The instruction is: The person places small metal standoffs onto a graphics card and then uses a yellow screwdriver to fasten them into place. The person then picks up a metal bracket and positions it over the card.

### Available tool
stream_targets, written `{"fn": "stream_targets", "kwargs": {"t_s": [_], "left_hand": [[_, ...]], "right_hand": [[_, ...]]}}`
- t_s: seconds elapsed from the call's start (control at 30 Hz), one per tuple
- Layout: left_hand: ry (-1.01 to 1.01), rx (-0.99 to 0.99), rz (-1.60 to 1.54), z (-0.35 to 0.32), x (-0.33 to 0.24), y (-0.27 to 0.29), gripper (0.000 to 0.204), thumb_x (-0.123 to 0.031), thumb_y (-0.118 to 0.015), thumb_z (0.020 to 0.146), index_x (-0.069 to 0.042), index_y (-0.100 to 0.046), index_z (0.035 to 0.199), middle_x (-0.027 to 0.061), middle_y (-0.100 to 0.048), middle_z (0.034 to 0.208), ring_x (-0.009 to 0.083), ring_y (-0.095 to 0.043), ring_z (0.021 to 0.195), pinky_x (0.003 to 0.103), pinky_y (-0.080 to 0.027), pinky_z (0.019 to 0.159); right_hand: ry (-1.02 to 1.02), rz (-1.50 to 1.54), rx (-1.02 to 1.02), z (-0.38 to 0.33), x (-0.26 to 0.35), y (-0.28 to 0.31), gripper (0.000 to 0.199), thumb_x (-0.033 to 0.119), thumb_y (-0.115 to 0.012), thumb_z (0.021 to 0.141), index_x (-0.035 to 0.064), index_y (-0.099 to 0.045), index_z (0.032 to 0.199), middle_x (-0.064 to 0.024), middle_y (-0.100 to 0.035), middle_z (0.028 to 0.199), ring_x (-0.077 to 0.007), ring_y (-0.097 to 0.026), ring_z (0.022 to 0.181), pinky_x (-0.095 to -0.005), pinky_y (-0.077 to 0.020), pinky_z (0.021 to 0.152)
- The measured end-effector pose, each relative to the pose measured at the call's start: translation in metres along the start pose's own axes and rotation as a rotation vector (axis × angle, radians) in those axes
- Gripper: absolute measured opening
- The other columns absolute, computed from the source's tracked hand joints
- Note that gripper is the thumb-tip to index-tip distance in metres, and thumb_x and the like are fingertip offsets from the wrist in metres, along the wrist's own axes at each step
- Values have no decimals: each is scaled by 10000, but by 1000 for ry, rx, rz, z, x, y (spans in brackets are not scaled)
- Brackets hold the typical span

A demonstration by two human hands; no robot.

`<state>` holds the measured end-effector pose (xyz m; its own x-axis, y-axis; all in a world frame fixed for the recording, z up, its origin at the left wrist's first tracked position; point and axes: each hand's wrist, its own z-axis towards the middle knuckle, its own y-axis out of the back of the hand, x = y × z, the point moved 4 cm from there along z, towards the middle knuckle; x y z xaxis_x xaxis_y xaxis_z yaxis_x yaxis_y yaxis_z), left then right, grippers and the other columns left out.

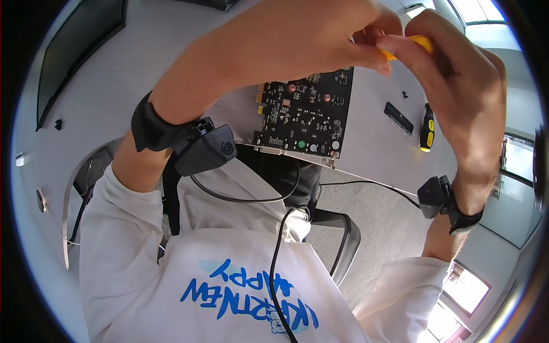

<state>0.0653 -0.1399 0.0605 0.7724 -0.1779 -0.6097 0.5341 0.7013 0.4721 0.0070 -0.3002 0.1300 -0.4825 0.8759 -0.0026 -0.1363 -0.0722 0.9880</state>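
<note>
My left hand (372, 37) and my right hand (460, 68) meet above the far right of the desk, their fingers closed around a small yellow object (422, 43). Fingers cover most of it, so its kind cannot be made out. Below and left of the hands, a black computer expansion card (309, 114) lies on the desk with its component side up. It has gold edge contacts on its left and a metal bracket along its near edge. My left forearm hides part of its far side.
Right of the card lie a flat black bar (398, 118), a yellow-and-black screwdriver (427, 128) and tiny dark screws (405, 94). A monitor (80, 57) stands at the left, near a small black piece (58, 124). A black cable (277, 268) hangs across my shirt.
</note>
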Motion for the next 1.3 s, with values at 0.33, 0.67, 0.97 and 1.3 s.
{"fn": "stream_targets", "kwargs": {"t_s": [0.33, 0.67, 0.97, 1.3], "left_hand": [[29, 47, 29, -5, 16, -6, 253, -135, -699, 996, 52, -684, 1165, 188, -703, 876, 313, -671, 682, 376, -527, 656], [68, 54, 84, 0, 11, -11, 233, -164, -739, 971, 54, -686, 1033, 146, -680, 890, 290, -655, 723, 349, -517, 666], [40, 132, 61, 0, 12, -3, 170, -108, -696, 980, 55, -674, 1024, 186, -684, 842, 327, -672, 710, 381, -520, 681], [46, 18, 64, -4, 6, -3, 215, -157, -758, 951, 32, -667, 994, 145, -671, 824, 298, -674, 694, 381, -516, 664]], "right_hand": [[185, 9, -94, 2, -8, 4, 196, 161, -770, 948, 15, -725, 1072, -30, -683, 810, -75, -495, 560, -224, -367, 504], [52, -10, 77, -2, -13, 10, 184, 137, -774, 941, 11, -717, 1064, -31, -639, 766, -69, -478, 563, -246, -351, 502], [411, -53, -161, 1, 0, 8, 185, 125, -779, 925, 8, -718, 1056, -34, -639, 766, -79, -488, 565, -259, -357, 502], [287, -42, -30, 7, -8, 1, 190, 128, -779, 925, 12, -718, 1064, -40, -643, 778, -85, -495, 575, -258, -367, 510]]}}
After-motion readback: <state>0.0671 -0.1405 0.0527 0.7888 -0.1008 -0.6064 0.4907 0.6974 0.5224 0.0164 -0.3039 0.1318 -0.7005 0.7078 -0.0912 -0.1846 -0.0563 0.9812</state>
